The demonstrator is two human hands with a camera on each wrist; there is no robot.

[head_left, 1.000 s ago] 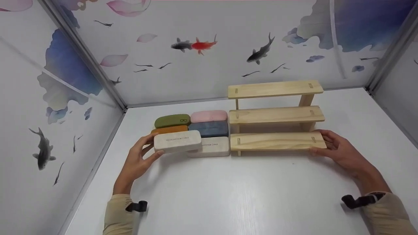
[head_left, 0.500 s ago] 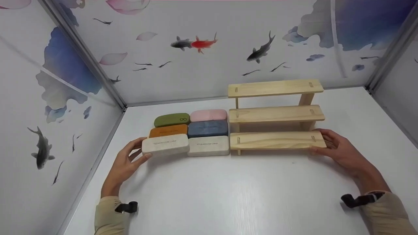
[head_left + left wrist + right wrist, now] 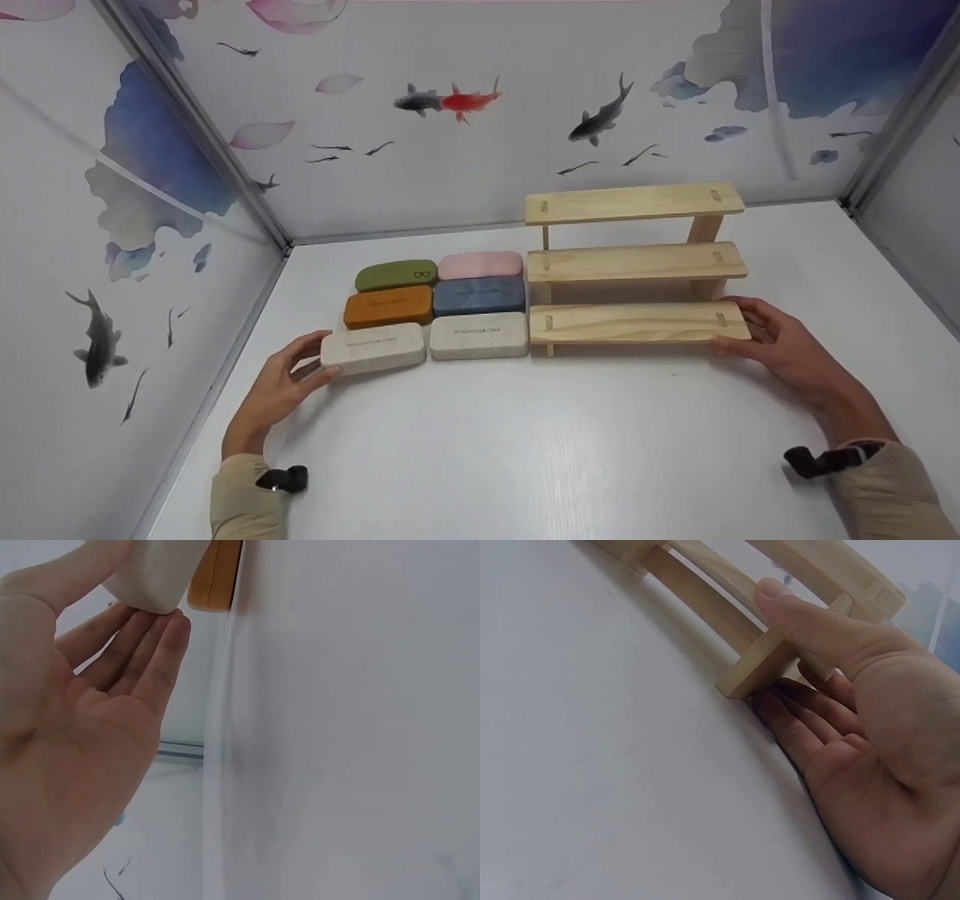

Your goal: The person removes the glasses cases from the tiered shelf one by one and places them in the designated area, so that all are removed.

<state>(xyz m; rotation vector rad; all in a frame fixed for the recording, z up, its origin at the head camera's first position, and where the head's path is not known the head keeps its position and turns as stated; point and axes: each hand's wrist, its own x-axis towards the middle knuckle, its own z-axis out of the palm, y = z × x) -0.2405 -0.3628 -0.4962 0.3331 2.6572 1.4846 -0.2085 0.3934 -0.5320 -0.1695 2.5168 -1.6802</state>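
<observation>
My left hand [image 3: 285, 386] holds the left end of a white glasses case [image 3: 373, 349] between thumb and fingers. This case lies slightly tilted at the front left of the group; whether its underside touches the table cannot be told. Beside it on the right is a second white glasses case [image 3: 480, 336], with a narrow gap between them. My right hand [image 3: 787, 349] grips the right end of the lowest tier of a three-tier wooden shelf [image 3: 637, 324]. In the right wrist view, the thumb lies over the shelf's wooden end [image 3: 769, 664] and the fingers curl beneath.
Behind the white cases lie an orange case [image 3: 388, 306], a blue case [image 3: 480, 295], a green case [image 3: 396, 275] and a pink case [image 3: 480, 265]. The shelf stands close against their right side. Printed panels [image 3: 525, 45] wall the white table [image 3: 555, 450] at back and sides.
My left hand has moved the white glasses case left and down toward the front, uncovering the orange case and the second white case. The right hand and shelf have stayed put.
</observation>
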